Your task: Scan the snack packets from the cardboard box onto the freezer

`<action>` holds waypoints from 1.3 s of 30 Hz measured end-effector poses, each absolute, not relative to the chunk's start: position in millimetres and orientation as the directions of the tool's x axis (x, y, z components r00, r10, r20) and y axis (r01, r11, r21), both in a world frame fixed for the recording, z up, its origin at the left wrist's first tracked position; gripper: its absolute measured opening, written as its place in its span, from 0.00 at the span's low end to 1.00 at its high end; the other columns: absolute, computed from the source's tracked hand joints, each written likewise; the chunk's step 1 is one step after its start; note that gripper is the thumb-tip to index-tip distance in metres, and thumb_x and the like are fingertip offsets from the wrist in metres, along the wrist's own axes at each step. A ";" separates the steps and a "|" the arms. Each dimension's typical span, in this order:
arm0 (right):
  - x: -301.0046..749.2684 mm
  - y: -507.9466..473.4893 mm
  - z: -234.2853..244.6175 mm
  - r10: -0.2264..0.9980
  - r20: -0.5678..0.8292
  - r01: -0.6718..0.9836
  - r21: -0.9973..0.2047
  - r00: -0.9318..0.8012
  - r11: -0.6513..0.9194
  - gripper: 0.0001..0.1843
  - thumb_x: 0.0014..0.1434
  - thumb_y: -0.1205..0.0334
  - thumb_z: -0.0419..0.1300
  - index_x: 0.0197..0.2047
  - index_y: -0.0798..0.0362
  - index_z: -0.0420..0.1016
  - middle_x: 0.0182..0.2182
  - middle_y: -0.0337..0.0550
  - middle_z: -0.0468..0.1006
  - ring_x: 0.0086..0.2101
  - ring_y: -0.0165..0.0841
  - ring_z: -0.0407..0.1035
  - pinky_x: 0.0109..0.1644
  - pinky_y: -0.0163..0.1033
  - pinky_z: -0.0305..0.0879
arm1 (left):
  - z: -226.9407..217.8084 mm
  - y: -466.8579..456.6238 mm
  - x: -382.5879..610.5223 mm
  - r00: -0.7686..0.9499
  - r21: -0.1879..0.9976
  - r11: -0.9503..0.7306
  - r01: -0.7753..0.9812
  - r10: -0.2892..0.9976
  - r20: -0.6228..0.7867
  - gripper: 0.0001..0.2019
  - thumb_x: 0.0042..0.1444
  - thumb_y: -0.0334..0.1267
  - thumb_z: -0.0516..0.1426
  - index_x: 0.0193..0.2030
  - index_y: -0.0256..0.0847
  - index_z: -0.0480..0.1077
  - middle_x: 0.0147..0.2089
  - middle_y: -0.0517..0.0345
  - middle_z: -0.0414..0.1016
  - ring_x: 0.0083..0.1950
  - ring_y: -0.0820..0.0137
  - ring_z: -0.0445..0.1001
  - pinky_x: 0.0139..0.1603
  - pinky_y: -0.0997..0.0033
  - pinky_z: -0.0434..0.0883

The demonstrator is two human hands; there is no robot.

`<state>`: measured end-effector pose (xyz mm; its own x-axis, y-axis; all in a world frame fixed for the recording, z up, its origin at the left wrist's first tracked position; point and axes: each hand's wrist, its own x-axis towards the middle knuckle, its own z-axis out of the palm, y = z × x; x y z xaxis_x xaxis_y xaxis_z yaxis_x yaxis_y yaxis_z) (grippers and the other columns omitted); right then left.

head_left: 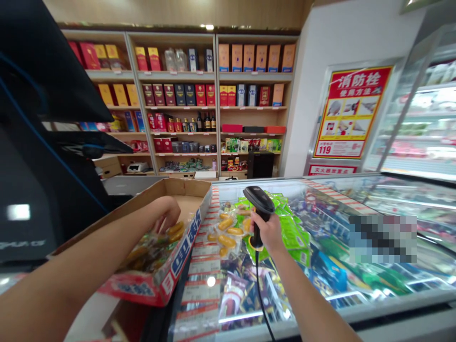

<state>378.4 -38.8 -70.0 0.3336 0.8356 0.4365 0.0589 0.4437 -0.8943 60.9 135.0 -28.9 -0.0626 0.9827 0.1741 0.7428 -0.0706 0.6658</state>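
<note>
My right hand (pixel 268 228) grips the handle of a black barcode scanner (pixel 259 200), its cable hanging down over the glass. Beneath the scanner lie several bright green packets (pixel 290 232), overlapping on the freezer's glass top. Left of that hand are clear packs of yellow, sausage-shaped snacks (pixel 228 228). Inside an open cardboard box (pixel 192 190) at the left, my left hand (pixel 168 213) reaches down with curled fingers among similar wrapped snacks (pixel 174 232). Its fingertips are partly hidden, so what they pinch is unclear. The box has a red and white printed side.
A glass-topped chest freezer (pixel 342 280) with packaged goods inside spreads to the right. A dark monitor stand (pixel 42 152) rises at the left. Shelves of boxes and bottles (pixel 178 95) line the back wall, beside a red fire-hydrant sign (pixel 352 109).
</note>
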 end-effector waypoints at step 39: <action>379.0 -31.4 -68.7 0.883 0.372 -0.067 -0.912 0.287 0.405 0.16 0.47 0.51 0.65 0.18 0.52 0.69 0.12 0.37 0.68 0.13 0.29 0.63 0.18 0.35 0.60 | -36.8 9.5 215.4 -0.039 0.813 -0.207 -0.544 0.974 0.222 0.18 0.35 0.36 0.72 0.32 0.38 0.72 0.24 0.64 0.72 0.23 0.76 0.71 0.24 0.79 0.67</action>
